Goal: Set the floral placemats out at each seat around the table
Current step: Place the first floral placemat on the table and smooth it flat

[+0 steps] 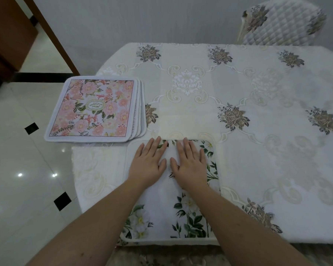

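Left hand (149, 162) and right hand (189, 163) lie flat, fingers straight, side by side and just apart, palms pressing the white-flowered placemat (161, 204). This placemat sits at the near edge of the worktop (277, 150), its near border level with that edge. A stack of placemats (93, 110), the top one printed with pink blooms, rests at the worktop's left edge, its left side overhanging, near but apart from the pressed placemat. An embroidered cream tablecloth (186, 85) with dark rose motifs covers the worktop. A chair with a quilted cover (283, 22) stands at the far right side, against a pale wall (142, 18). Glossy white floor tiles (17, 189) with small black insets extend to the left. Dark wood furniture (6, 35) stands in the upper left corner.
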Demonstrator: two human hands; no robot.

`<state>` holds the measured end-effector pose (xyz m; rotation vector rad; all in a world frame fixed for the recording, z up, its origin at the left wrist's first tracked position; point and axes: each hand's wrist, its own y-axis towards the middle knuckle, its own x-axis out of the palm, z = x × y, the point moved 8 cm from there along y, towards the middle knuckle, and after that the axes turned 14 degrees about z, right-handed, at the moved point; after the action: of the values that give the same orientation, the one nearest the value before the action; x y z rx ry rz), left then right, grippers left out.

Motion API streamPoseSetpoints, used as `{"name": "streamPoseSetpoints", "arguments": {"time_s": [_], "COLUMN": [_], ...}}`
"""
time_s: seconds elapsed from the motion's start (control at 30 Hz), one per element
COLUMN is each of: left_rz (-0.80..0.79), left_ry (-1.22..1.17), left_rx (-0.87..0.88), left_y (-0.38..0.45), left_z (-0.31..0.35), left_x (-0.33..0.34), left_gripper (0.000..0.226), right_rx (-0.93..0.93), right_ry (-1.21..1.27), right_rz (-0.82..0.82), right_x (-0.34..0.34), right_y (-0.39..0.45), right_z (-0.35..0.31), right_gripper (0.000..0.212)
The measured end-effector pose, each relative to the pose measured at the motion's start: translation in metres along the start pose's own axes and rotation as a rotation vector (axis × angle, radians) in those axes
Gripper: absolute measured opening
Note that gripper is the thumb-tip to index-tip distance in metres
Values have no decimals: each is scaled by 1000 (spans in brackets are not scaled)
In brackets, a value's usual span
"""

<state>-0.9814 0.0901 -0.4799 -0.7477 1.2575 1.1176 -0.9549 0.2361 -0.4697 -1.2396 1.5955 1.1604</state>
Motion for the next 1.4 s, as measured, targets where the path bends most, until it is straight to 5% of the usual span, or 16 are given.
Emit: {"name": "streamPoseSetpoints", "arguments": {"time_s": [0.57,0.9,1.13,1.4], "left_rz": [-7,-77,48,-23], "left_ry": [17,91,-83,-35], "left_rx": [-112,-106,-174,-38], "left_y": [-44,-67,-69,-111], "left_z": [-55,-70,-4,31], "left_x": [-18,-37,-51,-15], "left_gripper": [77,68,59,62], "right_rx": [52,198,71,-104], "right_ry": [-89,-71,73,-25], "right_rz": [-28,-62,-16,-129], "right_x": [-10,-26,-28,6], "right_y": [-17,-36,-62,-100], "right_z": [51,89,1,-49], "right_gripper": [75,71,59,56]}}
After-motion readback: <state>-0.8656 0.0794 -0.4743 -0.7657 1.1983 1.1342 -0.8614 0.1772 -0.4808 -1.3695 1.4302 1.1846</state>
